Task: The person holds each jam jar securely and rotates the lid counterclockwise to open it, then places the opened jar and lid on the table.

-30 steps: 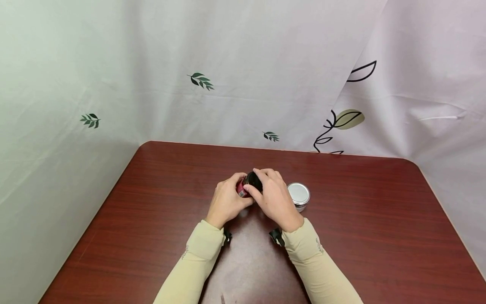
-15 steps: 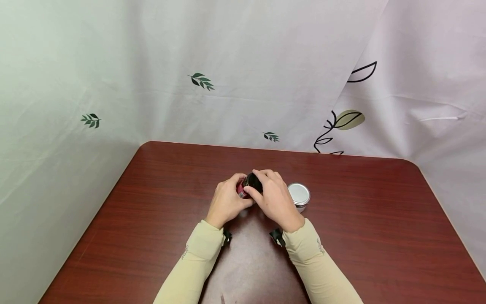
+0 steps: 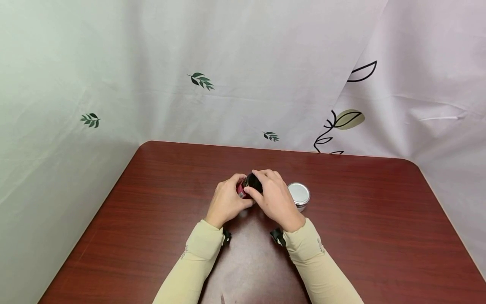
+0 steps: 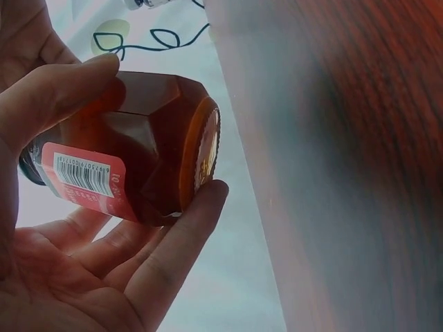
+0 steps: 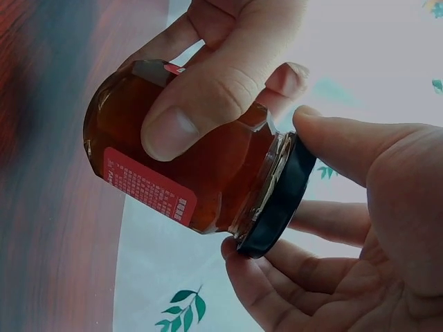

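A faceted glass jar (image 3: 241, 189) with a red label and reddish-brown contents is held tilted on its side above the table. My left hand (image 3: 227, 199) grips its body, thumb across the glass and fingers around the far side and base. The label with its barcode faces the left wrist view, where the jar (image 4: 149, 131) points its base to the right. My right hand (image 3: 278, 197) pinches the rim of the black lid (image 5: 280, 197) between thumb and fingers. A strip of the glass neck shows beside the lid in the right wrist view.
A round silver-lidded container (image 3: 298, 194) stands on the table just right of my right hand. The reddish-brown wooden table (image 3: 171, 190) reaches back to white curtains (image 3: 159, 76) with leaf prints, which also hang along both sides.
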Demonstrator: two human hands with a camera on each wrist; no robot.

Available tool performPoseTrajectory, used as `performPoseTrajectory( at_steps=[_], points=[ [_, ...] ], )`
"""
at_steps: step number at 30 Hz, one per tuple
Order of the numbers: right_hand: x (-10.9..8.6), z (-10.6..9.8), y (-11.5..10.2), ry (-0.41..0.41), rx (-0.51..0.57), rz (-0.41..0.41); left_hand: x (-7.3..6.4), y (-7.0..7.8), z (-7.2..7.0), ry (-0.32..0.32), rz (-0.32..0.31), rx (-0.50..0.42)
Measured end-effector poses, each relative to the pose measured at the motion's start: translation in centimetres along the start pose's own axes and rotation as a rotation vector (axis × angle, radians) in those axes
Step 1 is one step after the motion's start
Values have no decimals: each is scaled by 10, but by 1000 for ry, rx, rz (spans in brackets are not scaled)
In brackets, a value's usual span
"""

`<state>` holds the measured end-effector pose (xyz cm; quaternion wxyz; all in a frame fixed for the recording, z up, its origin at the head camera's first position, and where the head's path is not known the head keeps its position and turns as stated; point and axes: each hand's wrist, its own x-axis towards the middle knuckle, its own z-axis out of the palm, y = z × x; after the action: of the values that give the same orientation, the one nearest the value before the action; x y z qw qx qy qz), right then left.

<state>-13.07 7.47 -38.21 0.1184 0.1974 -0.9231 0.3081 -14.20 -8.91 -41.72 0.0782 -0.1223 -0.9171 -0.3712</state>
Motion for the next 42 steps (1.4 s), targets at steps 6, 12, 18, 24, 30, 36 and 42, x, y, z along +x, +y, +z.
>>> performPoseTrajectory(
  at_steps=[6,12,18,24,30,36,42],
  points=[
    [0,0,1,-8,2,3,0,0,0,1,6,19],
    [0,0,1,-15,-3,0,1,-1,1,-2,0,21],
    [0,-1,1,-25,1,-10,1,-1,0,-14,-12,21],
    [1,-2,1,-42,-7,-18,2,-1,0,-22,-15,22],
    [1,-1,2,-59,-16,-24,1,-2,0,-29,-14,15],
    [0,-1,1,-80,-13,-25,1,-3,0,-36,-20,17],
    [-1,-2,1,-80,-11,-34,0,-3,0,-43,-22,17]
  ],
)
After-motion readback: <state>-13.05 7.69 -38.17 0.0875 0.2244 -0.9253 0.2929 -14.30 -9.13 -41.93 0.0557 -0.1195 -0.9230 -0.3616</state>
